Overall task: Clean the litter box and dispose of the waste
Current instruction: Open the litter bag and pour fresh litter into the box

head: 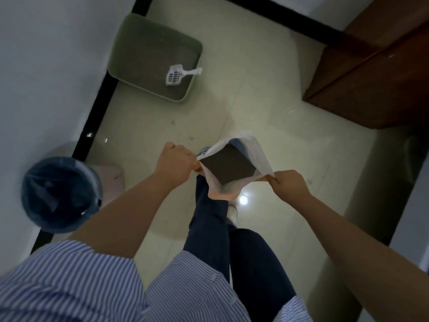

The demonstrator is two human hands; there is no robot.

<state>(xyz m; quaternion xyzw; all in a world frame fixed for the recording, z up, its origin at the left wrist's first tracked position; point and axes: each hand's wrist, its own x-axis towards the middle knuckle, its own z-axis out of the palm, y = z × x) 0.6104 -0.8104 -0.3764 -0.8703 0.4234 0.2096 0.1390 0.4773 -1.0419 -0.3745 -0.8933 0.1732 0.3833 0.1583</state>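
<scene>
Bag: mouth faced up, stretched left-right.
Left hand: pinched one rim.
Right hand: pinched opposite rim.
Scoop: handle pointed right.

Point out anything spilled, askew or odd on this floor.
A few small dark specks lie scattered on the pale floor tiles between the green litter box and the bag; what they are is unclear. The white scoop lies in the litter, its handle propped on the rim. Nothing else stands out.

Both arms extended forward; left hand and right hand closed in pinch grips, held apart
</scene>
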